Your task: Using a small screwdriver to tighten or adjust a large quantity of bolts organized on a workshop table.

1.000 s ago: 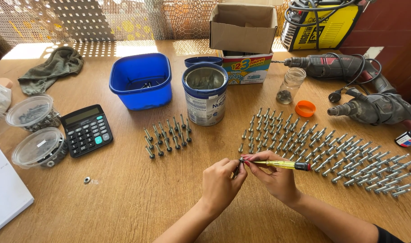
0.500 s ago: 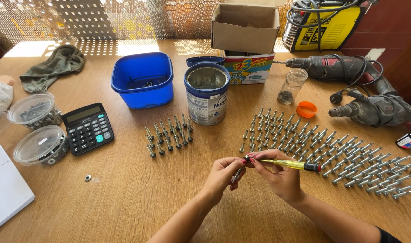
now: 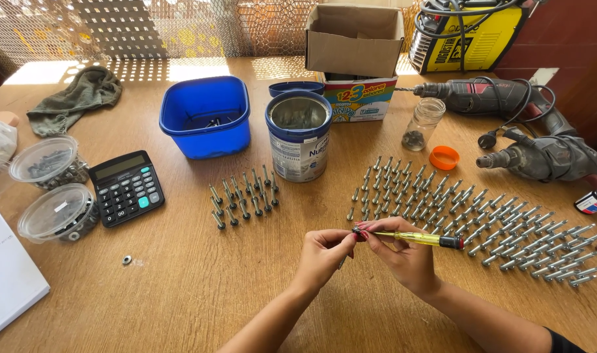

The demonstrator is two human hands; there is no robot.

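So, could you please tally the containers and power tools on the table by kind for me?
Clear plastic tubs: 2
Blue plastic tub: 1
Metal tin: 1
Glass jar: 1
Cardboard box: 1
Electric drills: 2
Total: 8

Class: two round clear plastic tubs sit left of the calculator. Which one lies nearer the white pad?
The lower tub, beside the calculator; the other tub sits farther back.
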